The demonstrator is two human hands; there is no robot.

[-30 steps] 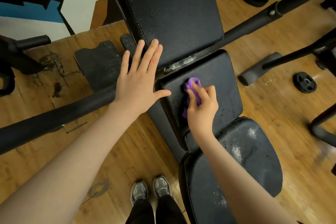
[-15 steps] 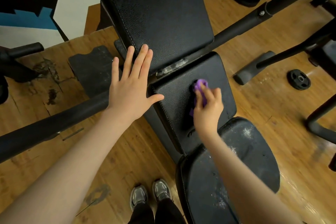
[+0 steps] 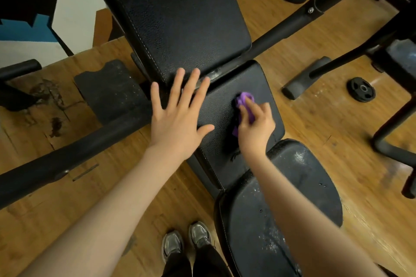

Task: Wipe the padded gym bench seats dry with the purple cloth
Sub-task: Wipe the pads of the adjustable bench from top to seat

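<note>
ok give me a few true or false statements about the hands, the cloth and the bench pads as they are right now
1. The right hand holds the purple cloth against the middle seat pad. True.
2. The left hand is clenched in a fist. False: its fingers are straight and spread, lying across the edge of the middle seat pad.
3. The near seat pad shows pale specks. True.
4. The cloth lies on the back pad. False: it is on the middle seat pad.
5. A small weight plate lies on the wooden floor. True.
</note>
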